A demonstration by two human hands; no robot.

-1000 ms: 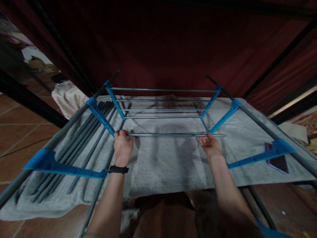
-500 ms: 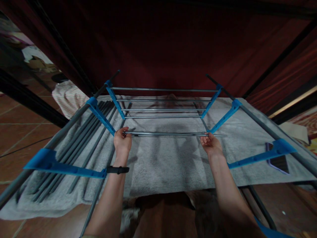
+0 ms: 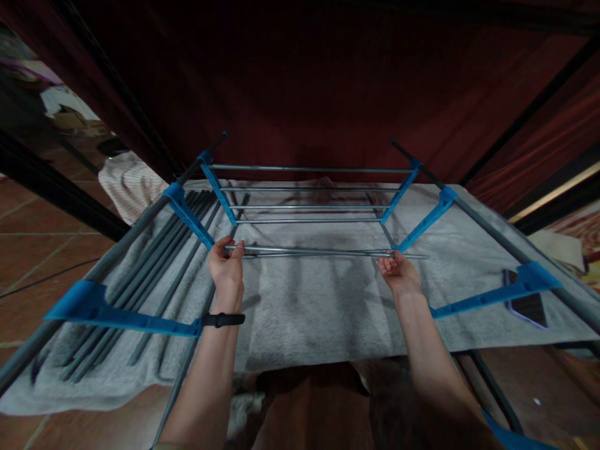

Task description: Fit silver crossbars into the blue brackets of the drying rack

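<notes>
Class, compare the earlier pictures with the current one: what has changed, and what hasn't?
The left hand has shifted left and slightly forward, and the left part of the thin metal rod it holds now sits higher in view. The right hand, the blue brackets and the phone stayed put.

The rods (image 3: 309, 252) are grey, brackets (image 3: 117, 317) blue, curtain (image 3: 304, 94) dark red.
</notes>
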